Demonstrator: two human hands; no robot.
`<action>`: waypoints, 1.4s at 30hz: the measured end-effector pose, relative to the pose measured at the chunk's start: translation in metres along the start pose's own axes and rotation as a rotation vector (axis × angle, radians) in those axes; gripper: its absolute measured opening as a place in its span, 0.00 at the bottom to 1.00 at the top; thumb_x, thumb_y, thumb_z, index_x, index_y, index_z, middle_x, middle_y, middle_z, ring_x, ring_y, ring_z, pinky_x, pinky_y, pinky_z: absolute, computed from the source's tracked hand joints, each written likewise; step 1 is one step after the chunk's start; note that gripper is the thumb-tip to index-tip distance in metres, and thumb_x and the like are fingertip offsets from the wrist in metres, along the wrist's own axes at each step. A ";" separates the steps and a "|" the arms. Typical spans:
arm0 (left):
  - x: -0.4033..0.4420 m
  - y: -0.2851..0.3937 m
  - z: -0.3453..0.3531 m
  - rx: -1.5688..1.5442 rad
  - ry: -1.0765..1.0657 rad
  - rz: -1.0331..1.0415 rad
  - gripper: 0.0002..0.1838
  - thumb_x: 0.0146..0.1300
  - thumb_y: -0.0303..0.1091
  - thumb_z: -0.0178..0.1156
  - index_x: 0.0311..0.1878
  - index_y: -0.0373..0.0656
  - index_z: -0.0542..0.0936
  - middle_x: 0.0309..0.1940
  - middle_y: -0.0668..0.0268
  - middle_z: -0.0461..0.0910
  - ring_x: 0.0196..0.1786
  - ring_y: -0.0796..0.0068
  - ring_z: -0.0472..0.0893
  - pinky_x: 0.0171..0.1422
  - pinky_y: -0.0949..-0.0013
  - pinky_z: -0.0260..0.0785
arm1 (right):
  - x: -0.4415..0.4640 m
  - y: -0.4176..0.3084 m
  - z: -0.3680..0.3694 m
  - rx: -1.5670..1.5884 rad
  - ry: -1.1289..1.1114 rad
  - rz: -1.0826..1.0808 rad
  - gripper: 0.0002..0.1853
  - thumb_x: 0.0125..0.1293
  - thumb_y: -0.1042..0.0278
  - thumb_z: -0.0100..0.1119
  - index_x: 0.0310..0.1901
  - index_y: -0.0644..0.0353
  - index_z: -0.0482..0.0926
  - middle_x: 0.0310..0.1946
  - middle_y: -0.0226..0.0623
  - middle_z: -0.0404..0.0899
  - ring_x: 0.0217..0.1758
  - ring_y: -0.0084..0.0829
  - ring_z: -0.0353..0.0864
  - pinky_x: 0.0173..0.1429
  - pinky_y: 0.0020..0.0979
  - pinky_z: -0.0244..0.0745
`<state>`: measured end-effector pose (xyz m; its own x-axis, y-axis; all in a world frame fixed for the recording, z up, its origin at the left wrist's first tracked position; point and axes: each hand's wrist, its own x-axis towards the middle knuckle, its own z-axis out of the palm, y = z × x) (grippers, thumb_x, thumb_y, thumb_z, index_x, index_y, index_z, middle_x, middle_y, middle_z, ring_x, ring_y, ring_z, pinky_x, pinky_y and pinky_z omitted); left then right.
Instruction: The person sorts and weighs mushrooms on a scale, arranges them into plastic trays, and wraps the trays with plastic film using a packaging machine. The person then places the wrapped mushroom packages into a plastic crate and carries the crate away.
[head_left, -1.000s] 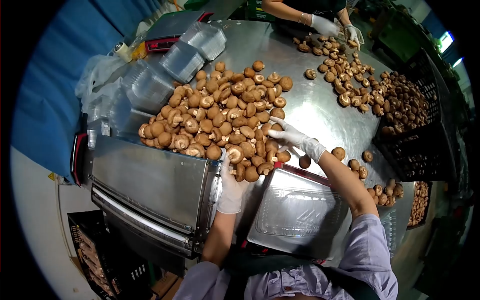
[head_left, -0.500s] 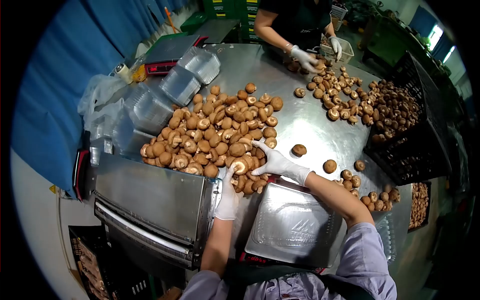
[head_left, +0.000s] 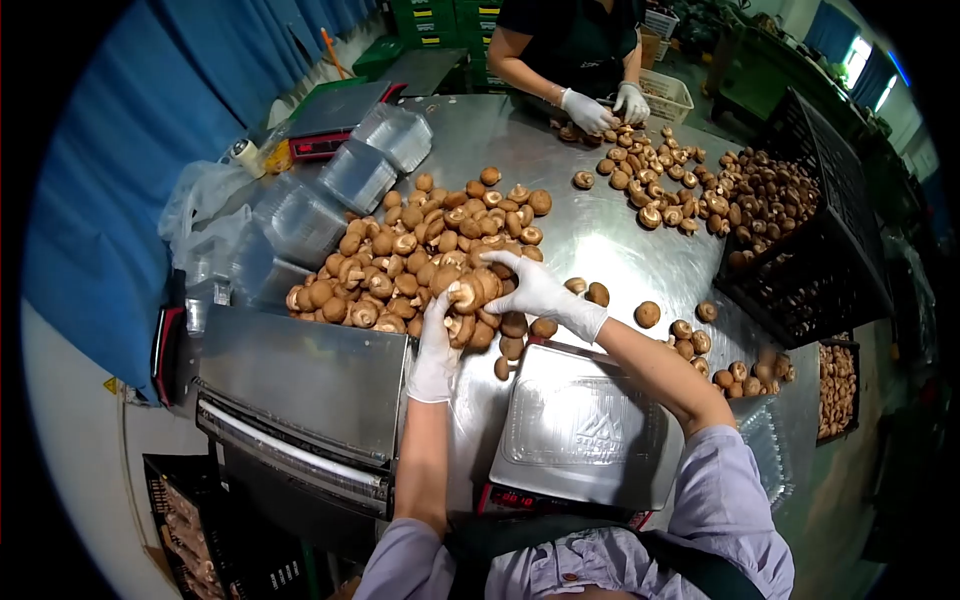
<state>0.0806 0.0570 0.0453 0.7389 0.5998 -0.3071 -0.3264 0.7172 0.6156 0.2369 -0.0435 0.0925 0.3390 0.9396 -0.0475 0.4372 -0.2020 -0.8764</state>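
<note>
Mushrooms (head_left: 468, 292) between two gloved hands (head_left: 432, 355) (head_left: 548, 298)

Clustered mushrooms (head_left: 470, 290) conceal some fingers of the left hand (head_left: 432, 358); from where I stand, their exact contact with the right hand (head_left: 545, 298) cannot be verified. The rear scale's display (head_left: 318, 147) is too small to read. Upper view limit: crops the co-worker (head_left: 567, 55), head out of sight. Lower view limit: crops the shadowed crate (head_left: 180, 467). A smear blurs the tabletop's rightmost mushrooms (head_left: 768, 370).
</note>
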 end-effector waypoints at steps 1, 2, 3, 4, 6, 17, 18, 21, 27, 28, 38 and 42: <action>-0.004 0.006 0.008 0.034 -0.023 0.016 0.18 0.62 0.38 0.56 0.52 0.37 0.73 0.45 0.63 0.78 0.45 0.72 0.80 0.49 0.70 0.74 | -0.004 -0.009 -0.005 0.019 0.023 -0.017 0.40 0.42 0.66 0.75 0.61 0.54 0.67 0.55 0.43 0.73 0.59 0.37 0.72 0.63 0.31 0.67; -0.012 0.014 0.020 0.066 -0.047 0.031 0.18 0.62 0.37 0.56 0.52 0.37 0.73 0.45 0.63 0.78 0.45 0.72 0.79 0.48 0.70 0.74 | -0.010 -0.020 -0.010 0.036 0.045 -0.034 0.40 0.42 0.67 0.75 0.61 0.54 0.67 0.54 0.43 0.73 0.59 0.37 0.72 0.62 0.31 0.67; -0.016 0.019 0.030 0.066 -0.050 0.034 0.18 0.62 0.37 0.56 0.52 0.37 0.73 0.45 0.63 0.78 0.45 0.72 0.79 0.48 0.70 0.74 | -0.019 -0.032 -0.015 -0.017 0.089 -0.025 0.40 0.42 0.70 0.75 0.61 0.54 0.67 0.54 0.41 0.74 0.58 0.35 0.72 0.62 0.31 0.67; -0.022 0.022 0.040 0.094 -0.095 0.039 0.18 0.62 0.37 0.56 0.52 0.38 0.73 0.45 0.63 0.78 0.44 0.73 0.80 0.47 0.71 0.75 | -0.024 -0.029 -0.016 0.042 0.129 -0.050 0.38 0.43 0.73 0.73 0.60 0.54 0.68 0.54 0.40 0.74 0.58 0.33 0.72 0.62 0.30 0.68; -0.039 0.026 0.066 0.158 -0.168 0.030 0.19 0.61 0.37 0.58 0.53 0.39 0.72 0.44 0.62 0.77 0.42 0.74 0.80 0.41 0.75 0.77 | -0.044 -0.031 -0.025 0.116 0.174 -0.010 0.39 0.42 0.65 0.73 0.60 0.51 0.68 0.52 0.47 0.75 0.56 0.40 0.75 0.60 0.34 0.69; -0.124 -0.078 0.089 1.106 -0.588 0.459 0.29 0.49 0.40 0.67 0.53 0.36 0.72 0.55 0.54 0.71 0.60 0.62 0.70 0.62 0.64 0.63 | -0.248 -0.022 0.018 -0.346 0.551 0.207 0.33 0.48 0.63 0.68 0.58 0.49 0.70 0.49 0.51 0.72 0.51 0.49 0.74 0.50 0.40 0.74; -0.133 -0.086 0.083 1.299 -0.656 0.628 0.30 0.46 0.40 0.69 0.52 0.37 0.73 0.56 0.52 0.70 0.61 0.60 0.70 0.63 0.63 0.63 | -0.259 -0.012 0.030 -0.489 0.636 0.160 0.32 0.48 0.63 0.67 0.59 0.47 0.69 0.51 0.51 0.70 0.52 0.50 0.73 0.49 0.41 0.74; -0.152 -0.086 0.082 1.416 -0.661 0.796 0.29 0.40 0.41 0.73 0.46 0.40 0.76 0.54 0.51 0.72 0.54 0.53 0.74 0.58 0.59 0.67 | -0.277 -0.020 0.035 -0.536 0.640 0.265 0.33 0.50 0.64 0.65 0.60 0.44 0.68 0.51 0.49 0.69 0.52 0.48 0.71 0.45 0.42 0.75; -0.151 -0.087 0.063 1.545 -0.570 0.954 0.28 0.38 0.40 0.73 0.44 0.40 0.76 0.53 0.54 0.74 0.53 0.54 0.74 0.58 0.59 0.66 | -0.296 -0.009 0.029 -0.512 0.702 0.142 0.35 0.52 0.61 0.65 0.63 0.45 0.64 0.49 0.51 0.69 0.51 0.49 0.71 0.47 0.40 0.75; -0.154 -0.085 0.061 1.567 -0.559 0.947 0.28 0.39 0.39 0.73 0.44 0.39 0.76 0.53 0.54 0.74 0.53 0.54 0.74 0.59 0.59 0.65 | -0.298 -0.007 0.029 -0.496 0.699 0.122 0.36 0.52 0.61 0.65 0.64 0.46 0.63 0.48 0.51 0.69 0.50 0.50 0.72 0.48 0.40 0.75; -0.172 -0.053 0.042 1.393 -0.614 0.823 0.23 0.42 0.27 0.69 0.46 0.42 0.76 0.53 0.54 0.74 0.62 0.49 0.68 0.66 0.57 0.60 | -0.318 -0.015 0.020 -0.408 1.049 -0.076 0.33 0.49 0.66 0.69 0.57 0.65 0.67 0.34 0.51 0.79 0.34 0.42 0.82 0.37 0.34 0.77; -0.184 -0.058 0.028 1.375 -0.596 0.878 0.23 0.41 0.26 0.68 0.45 0.43 0.77 0.56 0.52 0.70 0.62 0.50 0.68 0.64 0.58 0.62 | -0.324 -0.016 0.025 -0.463 0.782 -0.012 0.32 0.48 0.58 0.67 0.55 0.59 0.70 0.36 0.47 0.77 0.39 0.44 0.79 0.43 0.37 0.74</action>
<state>-0.0194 -0.1049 0.0864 0.8322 0.1843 0.5230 -0.2522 -0.7142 0.6530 0.0994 -0.3381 0.1096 0.7271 0.5207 0.4473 0.6781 -0.4432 -0.5863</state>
